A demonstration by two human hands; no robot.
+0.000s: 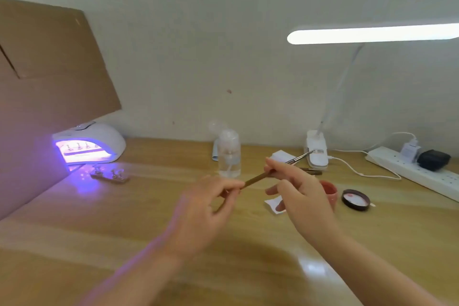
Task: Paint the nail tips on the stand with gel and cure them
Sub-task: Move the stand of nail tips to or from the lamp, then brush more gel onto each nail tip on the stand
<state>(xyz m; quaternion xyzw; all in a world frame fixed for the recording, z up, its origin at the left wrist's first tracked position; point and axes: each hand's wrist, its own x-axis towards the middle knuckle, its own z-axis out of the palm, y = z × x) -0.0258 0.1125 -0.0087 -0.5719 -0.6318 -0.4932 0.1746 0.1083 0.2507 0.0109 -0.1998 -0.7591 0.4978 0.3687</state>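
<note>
Stretching across the head view is a pale wooden bench (74, 231) set against a plain off-white wall (198, 32), with a sheet of brown cardboard (44, 69) leaning at the left. Under the cardboard a white curing lamp (99, 139) glows violet, and a stand with nail tips (79, 148) sits inside its mouth; a second stand (110, 176) lies on the bench just in front of the lamp, in the violet spill. Near the middle, a clear pump bottle (228, 154) stands close to the wall. At the right, a lit white desk lamp (372, 33) reaches over the bench from its clip base (316, 154), and a white power strip (409, 171) with plugs lies beyond it. Above the bench the left hand (198, 211) and the right hand (298, 189) both pinch a thin brush (255, 179), the left at its brown handle end, the right nearer the metal ferrule. Behind the right hand sit a small red gel pot (329, 190) and its dark lid (355, 199), lying apart to the right, with a white wipe (274, 204) beside them.
</note>
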